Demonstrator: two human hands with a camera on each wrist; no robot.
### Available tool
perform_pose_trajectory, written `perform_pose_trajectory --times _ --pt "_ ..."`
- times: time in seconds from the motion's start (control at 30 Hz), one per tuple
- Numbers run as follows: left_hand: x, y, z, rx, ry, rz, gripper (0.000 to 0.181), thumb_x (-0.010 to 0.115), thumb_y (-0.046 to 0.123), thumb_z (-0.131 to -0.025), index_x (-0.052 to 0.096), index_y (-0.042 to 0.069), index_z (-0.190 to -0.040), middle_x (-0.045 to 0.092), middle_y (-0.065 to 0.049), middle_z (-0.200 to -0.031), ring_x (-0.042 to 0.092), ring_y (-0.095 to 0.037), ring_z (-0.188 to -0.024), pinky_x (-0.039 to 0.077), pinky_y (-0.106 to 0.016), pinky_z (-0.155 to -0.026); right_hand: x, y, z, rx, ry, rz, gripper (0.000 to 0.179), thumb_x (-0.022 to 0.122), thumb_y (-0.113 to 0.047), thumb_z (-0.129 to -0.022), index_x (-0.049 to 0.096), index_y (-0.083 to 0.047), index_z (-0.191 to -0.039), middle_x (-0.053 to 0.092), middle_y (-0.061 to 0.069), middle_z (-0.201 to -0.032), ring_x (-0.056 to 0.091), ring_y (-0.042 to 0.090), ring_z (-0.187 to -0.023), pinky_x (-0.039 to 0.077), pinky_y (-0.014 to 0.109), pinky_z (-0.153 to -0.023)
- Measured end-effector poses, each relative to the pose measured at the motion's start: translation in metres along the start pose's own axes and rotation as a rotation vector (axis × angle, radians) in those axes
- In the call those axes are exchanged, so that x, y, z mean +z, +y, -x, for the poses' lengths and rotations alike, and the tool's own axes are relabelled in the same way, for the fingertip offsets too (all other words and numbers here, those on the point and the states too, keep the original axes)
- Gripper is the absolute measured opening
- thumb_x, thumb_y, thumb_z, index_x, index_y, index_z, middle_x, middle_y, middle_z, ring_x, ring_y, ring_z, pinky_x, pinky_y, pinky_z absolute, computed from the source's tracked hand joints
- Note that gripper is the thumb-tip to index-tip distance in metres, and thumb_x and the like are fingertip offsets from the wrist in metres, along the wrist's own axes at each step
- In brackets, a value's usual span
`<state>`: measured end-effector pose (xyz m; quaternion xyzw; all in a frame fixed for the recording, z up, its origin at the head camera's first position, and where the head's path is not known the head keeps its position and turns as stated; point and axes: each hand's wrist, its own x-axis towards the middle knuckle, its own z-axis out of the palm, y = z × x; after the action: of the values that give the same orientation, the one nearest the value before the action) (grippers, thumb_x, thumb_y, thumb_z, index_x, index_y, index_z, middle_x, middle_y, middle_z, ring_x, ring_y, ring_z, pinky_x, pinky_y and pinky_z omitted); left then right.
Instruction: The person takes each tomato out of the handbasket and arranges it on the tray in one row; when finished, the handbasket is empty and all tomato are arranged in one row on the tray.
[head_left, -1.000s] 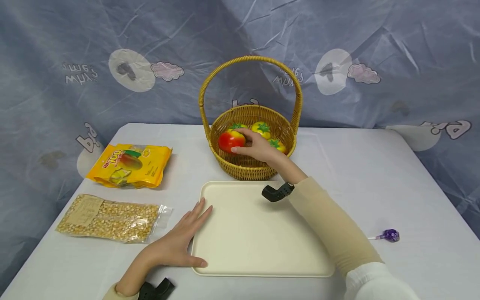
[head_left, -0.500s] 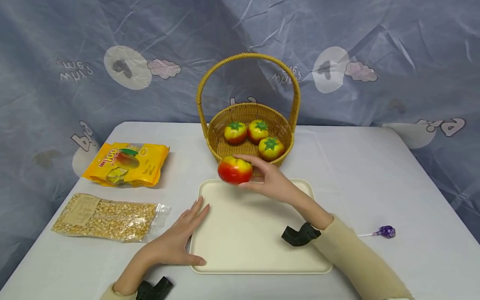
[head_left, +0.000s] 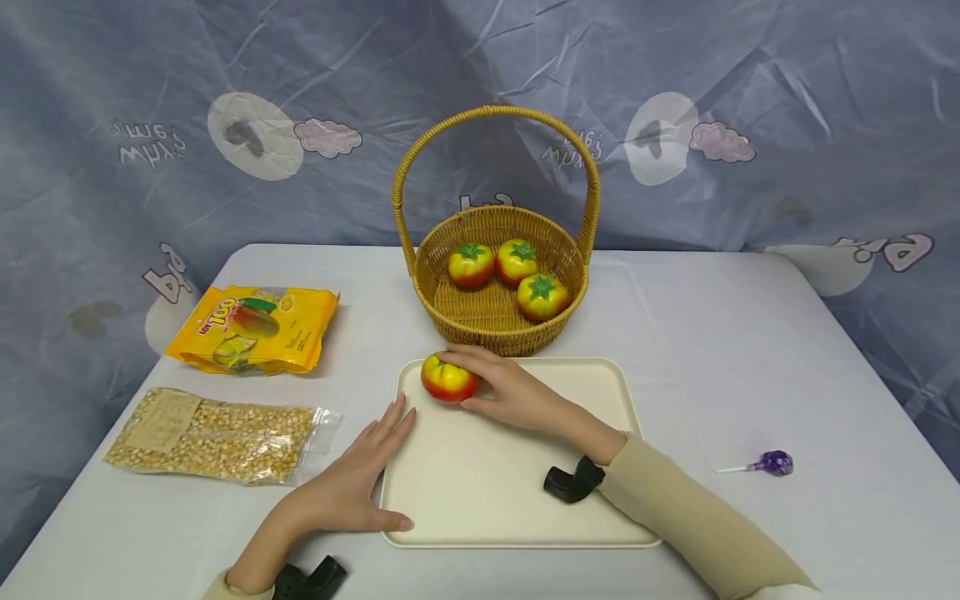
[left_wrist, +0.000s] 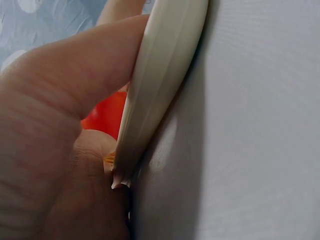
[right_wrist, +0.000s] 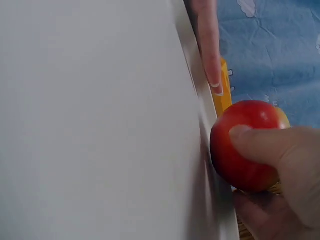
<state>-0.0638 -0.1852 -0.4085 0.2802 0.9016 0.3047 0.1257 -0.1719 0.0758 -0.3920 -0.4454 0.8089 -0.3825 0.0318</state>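
My right hand [head_left: 510,392] holds a red and yellow apple [head_left: 446,379] at the far left corner of the cream tray [head_left: 517,492], thumb curled against its side. In the right wrist view the apple [right_wrist: 247,142] sits close over the tray's rim, its yellow top turned away. My left hand [head_left: 348,483] rests on the tray's left edge with fingers spread, fingertips and thumb over the rim. The left wrist view shows the tray's outer wall [left_wrist: 160,70] beside this hand. Behind the tray, a wicker basket [head_left: 480,329] with a tall handle holds three yellow-red tomatoes [head_left: 543,297] with green leafy tops.
On the left lie a yellow mango snack bag [head_left: 262,329] and a clear bag of corn kernels [head_left: 225,437]. A purple-wrapped lollipop [head_left: 775,463] lies to the right of the tray. A blue-grey printed curtain [head_left: 480,67] hangs behind the white table.
My right hand has taken the apple out of the basket and brought it forward and down to the tray's far left corner. The left hand has stayed on the tray's edge.
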Motion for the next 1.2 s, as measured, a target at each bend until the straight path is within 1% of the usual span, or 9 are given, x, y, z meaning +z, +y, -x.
perform_pose_trajectory --times 0.27,0.4,0.57,0.7,0.8,0.87,0.93,1.03,1.2 --pt "0.000 0.000 0.000 -0.002 -0.003 -0.005 0.125 0.081 0.049 -0.062 0.002 0.009 -0.151 -0.014 -0.007 -0.154 -0.002 -0.023 -0.139 0.001 -0.041 -0.111 0.008 0.007 -0.007 -0.084 0.012 0.032 0.060 0.068 -0.006 -0.085 0.045 -0.015 -0.141 0.032 0.008 -0.148 0.032 0.020 -0.132 0.034 0.034 -0.102" --pt "0.000 -0.001 -0.001 -0.002 -0.006 -0.002 0.125 0.081 0.050 -0.062 0.002 0.009 -0.151 -0.014 -0.007 -0.154 -0.002 -0.023 -0.139 0.002 -0.042 -0.111 0.008 0.007 -0.006 -0.074 0.000 0.045 0.066 0.069 -0.008 -0.084 0.041 -0.016 -0.143 0.028 0.007 -0.150 0.033 0.020 -0.131 0.036 0.033 -0.100" --pt "0.001 -0.001 -0.001 0.000 -0.007 -0.001 0.125 0.080 0.052 -0.063 0.003 0.008 -0.151 -0.015 -0.007 -0.154 -0.003 -0.023 -0.139 0.001 -0.042 -0.111 0.001 -0.002 -0.002 -0.053 -0.004 0.072 0.066 0.070 -0.014 -0.085 0.039 -0.018 -0.144 0.025 0.001 -0.152 0.031 0.018 -0.132 0.033 0.036 -0.103" --pt "0.000 0.000 0.000 0.001 -0.006 -0.002 0.124 0.080 0.052 -0.063 0.003 0.008 -0.151 -0.014 -0.008 -0.154 -0.003 -0.022 -0.139 -0.001 -0.036 -0.111 -0.014 -0.014 -0.001 -0.070 0.006 0.082 0.064 0.068 -0.018 -0.087 0.039 -0.020 -0.144 0.026 -0.002 -0.151 0.026 0.013 -0.134 0.030 0.036 -0.105" --pt "0.000 0.000 0.001 0.007 -0.002 -0.001 0.124 0.080 0.050 -0.064 0.003 0.008 -0.151 -0.014 -0.008 -0.154 -0.002 -0.022 -0.139 -0.004 -0.030 -0.110 -0.034 -0.020 -0.003 -0.109 0.051 0.040 0.064 0.069 -0.014 -0.086 0.040 -0.013 -0.143 0.031 0.002 -0.149 0.027 0.015 -0.134 0.029 0.037 -0.105" --pt "0.000 0.000 0.001 0.011 0.000 -0.002 0.124 0.081 0.049 -0.064 0.003 0.008 -0.151 -0.014 -0.008 -0.154 -0.002 -0.023 -0.139 -0.005 -0.028 -0.110 -0.051 -0.019 -0.005 -0.123 0.105 0.001 0.065 0.070 -0.010 -0.084 0.041 -0.009 -0.142 0.035 0.004 -0.147 0.029 0.017 -0.133 0.029 0.038 -0.106" --pt "0.000 0.000 0.002 0.011 0.002 -0.005 0.124 0.081 0.049 -0.063 0.004 0.008 -0.151 -0.014 -0.007 -0.154 -0.001 -0.024 -0.139 -0.005 -0.029 -0.110 -0.069 -0.015 -0.006 -0.109 0.173 -0.041 0.066 0.070 -0.006 -0.083 0.042 -0.008 -0.142 0.038 0.002 -0.145 0.031 0.018 -0.133 0.028 0.037 -0.106" --pt "0.000 0.000 0.002 0.014 0.004 -0.008 0.123 0.081 0.049 -0.063 0.004 0.008 -0.151 -0.014 -0.007 -0.154 -0.001 -0.025 -0.139 -0.004 -0.029 -0.110 -0.093 -0.012 -0.008 -0.029 0.259 -0.152 0.063 0.067 -0.001 -0.085 0.039 -0.005 -0.142 0.037 0.006 -0.145 0.030 0.019 -0.133 0.025 0.036 -0.107" --pt "0.000 0.000 0.002 0.011 0.003 0.000 0.123 0.080 0.051 -0.063 0.005 0.009 -0.151 -0.014 -0.007 -0.154 -0.002 -0.024 -0.139 -0.004 -0.031 -0.110 -0.112 0.018 -0.008 0.099 0.373 -0.349 0.060 0.059 0.002 -0.089 0.034 -0.002 -0.144 0.033 0.013 -0.147 0.028 0.024 -0.134 0.020 0.037 -0.109"
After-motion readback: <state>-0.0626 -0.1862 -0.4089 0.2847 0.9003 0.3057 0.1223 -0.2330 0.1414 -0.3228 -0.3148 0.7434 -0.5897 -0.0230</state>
